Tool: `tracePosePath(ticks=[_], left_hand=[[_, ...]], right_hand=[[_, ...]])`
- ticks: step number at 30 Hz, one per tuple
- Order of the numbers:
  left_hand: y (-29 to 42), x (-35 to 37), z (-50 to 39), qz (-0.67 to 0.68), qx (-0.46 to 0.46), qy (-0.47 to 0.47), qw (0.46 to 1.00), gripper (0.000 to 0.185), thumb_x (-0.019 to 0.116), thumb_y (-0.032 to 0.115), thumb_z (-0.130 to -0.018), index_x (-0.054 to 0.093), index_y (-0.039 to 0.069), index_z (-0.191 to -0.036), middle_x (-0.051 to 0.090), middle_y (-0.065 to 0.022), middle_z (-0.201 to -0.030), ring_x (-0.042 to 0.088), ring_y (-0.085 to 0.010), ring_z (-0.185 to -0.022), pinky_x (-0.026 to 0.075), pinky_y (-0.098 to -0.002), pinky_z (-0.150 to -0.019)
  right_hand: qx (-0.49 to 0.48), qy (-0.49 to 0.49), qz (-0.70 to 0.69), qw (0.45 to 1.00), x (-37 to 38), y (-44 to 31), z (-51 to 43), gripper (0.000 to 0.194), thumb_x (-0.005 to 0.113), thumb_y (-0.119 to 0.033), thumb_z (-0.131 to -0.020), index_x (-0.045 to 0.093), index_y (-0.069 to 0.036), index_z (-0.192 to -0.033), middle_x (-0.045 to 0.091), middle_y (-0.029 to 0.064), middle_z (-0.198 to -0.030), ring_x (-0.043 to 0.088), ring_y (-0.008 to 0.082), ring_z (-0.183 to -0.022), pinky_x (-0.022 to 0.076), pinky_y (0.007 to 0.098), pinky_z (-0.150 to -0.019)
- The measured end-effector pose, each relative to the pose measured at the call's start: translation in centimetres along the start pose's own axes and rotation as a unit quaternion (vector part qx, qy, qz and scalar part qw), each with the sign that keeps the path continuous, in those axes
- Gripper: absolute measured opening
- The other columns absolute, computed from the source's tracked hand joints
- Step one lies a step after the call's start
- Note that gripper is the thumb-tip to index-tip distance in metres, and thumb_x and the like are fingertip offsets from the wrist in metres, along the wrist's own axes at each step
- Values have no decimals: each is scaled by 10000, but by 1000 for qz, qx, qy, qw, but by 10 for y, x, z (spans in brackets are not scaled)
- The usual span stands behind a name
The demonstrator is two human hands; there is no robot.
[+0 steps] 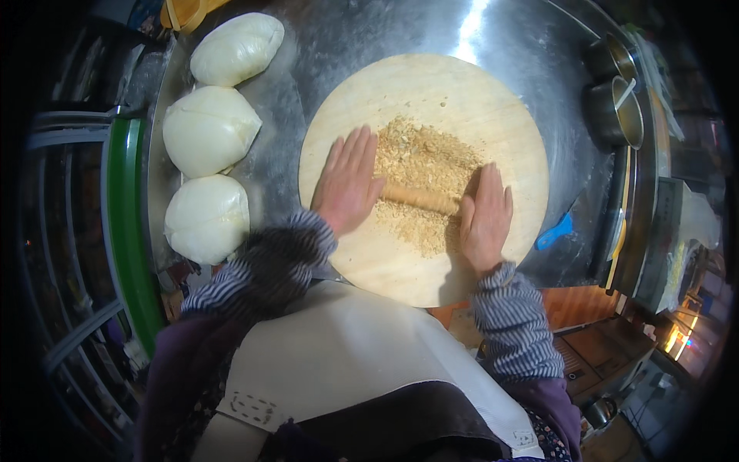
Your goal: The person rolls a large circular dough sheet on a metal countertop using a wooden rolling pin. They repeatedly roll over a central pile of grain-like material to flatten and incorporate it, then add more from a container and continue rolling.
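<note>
A short wooden rolling pin [420, 197], blurred along its length, lies across coarse golden-brown crumbs [427, 153] on a round wooden board [508, 127]. My left hand [349, 179] presses on the pin's left end, its fingers stretched out flat. On the right end rests my right hand [488, 219], fingers likewise extended and pointing away from me. Both palms hide the pin's ends. Some crumbs lie between me and the pin, with the larger heap beyond it. What the crumbs are made of cannot be told for sure.
Three pale, smooth bundles, seemingly wrapped dough [211, 131], line the left side of the metal worktop [271, 115]. A blue handled tool [554, 231] lies right of the board. Metal pots [616, 112] stand at the right edge. A yellow object [187, 14] is at the top left.
</note>
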State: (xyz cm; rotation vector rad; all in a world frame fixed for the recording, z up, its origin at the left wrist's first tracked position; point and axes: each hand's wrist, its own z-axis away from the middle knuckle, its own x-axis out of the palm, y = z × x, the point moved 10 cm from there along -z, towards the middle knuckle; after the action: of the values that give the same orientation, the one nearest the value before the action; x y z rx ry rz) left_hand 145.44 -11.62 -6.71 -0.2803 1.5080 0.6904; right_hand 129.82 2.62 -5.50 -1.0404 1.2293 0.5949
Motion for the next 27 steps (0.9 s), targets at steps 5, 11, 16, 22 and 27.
tracePosePath(ticks=[5,11,16,22,27], left_hand=[[-26,-9,-80,37,-25,113,993,629,335,318,-998,170,-70,-1465,168,-227,-1547,102,-300,-1463,52,-417,-1194],[-9,-5,-32,46,-7,41,998,628,349,307,-995,172,-71,-1464,171,-227,-1548,122,-307,-1459,57,-427,-1192],[4,8,20,25,2,-21,999,644,342,325,-993,161,-69,-1469,162,-244,-1545,105,-322,-1461,41,-444,-1190],[-22,-20,-77,50,-40,119,991,648,306,338,-1001,138,-78,-1469,139,-227,-1556,91,-296,-1465,21,-421,-1194],[-4,-1,-7,46,-7,22,999,662,356,339,-991,157,-76,-1466,160,-229,-1550,124,-303,-1459,44,-434,-1191]], right_hand=[[-18,113,78,990,-14,14,-79,597,385,-312,-990,247,38,-1453,274,222,-1513,229,330,-1425,150,501,-1160],[-16,58,37,998,-6,3,-26,607,425,-301,-973,259,32,-1452,300,214,-1503,267,342,-1409,151,513,-1154],[-21,28,25,999,-3,-7,18,613,435,-289,-961,263,43,-1447,303,226,-1497,268,328,-1411,161,499,-1152],[-4,107,57,993,-8,21,-80,581,425,-299,-977,291,27,-1439,295,222,-1503,263,339,-1409,171,518,-1145],[-29,57,-1,998,-5,1,-3,583,427,-268,-972,274,32,-1448,302,236,-1494,270,345,-1406,158,528,-1145]])
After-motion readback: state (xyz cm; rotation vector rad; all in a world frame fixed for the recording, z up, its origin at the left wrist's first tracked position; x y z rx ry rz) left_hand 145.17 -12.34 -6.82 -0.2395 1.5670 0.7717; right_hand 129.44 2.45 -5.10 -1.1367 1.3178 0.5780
